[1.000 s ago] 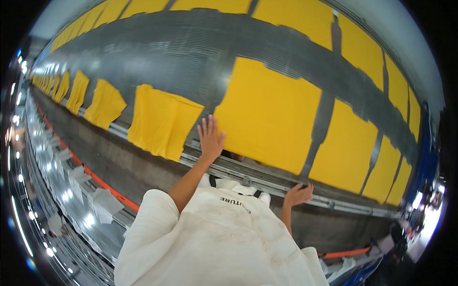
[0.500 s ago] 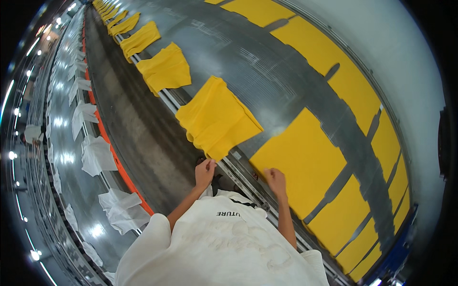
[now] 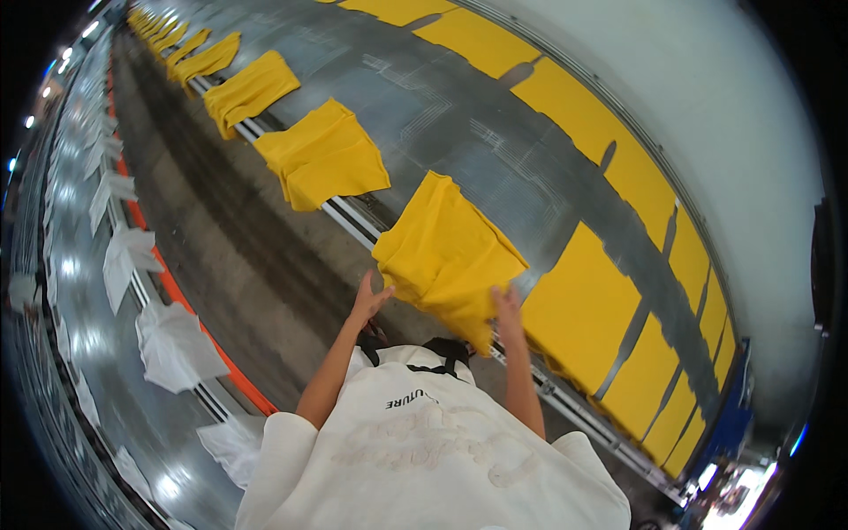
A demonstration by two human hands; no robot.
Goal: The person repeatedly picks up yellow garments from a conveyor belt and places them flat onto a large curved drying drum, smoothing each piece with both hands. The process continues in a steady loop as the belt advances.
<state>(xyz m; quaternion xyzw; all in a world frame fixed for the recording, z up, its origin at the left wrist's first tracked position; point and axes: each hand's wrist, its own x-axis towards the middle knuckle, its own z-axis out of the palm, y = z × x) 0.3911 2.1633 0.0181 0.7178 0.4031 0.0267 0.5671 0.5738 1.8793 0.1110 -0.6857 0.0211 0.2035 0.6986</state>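
Note:
In front of me, a crumpled yellow fabric piece [image 3: 450,247] is draped over the rail at the near edge of a long grey table [image 3: 424,106], its lower corner hanging down. My left hand [image 3: 369,300] is beside its left lower edge, thumb and fingers apart, holding nothing. My right hand [image 3: 508,311] is at its right lower edge, fingers stretched upward and slightly blurred; whether it touches the cloth is hard to tell. Right of that hand, a flat yellow panel [image 3: 583,300] lies smooth on the table.
Further yellow pieces [image 3: 327,155] hang over the rail [image 3: 349,221] toward the far left. Flat yellow panels [image 3: 565,102] line the table's far side. Across a dark aisle floor [image 3: 221,238], white cloths [image 3: 177,344] hang on another table behind an orange strip [image 3: 181,296].
The view has shifted along the table, and the draped piece sits closer to my right hand. Both hands have gone from curled to spread fingers.

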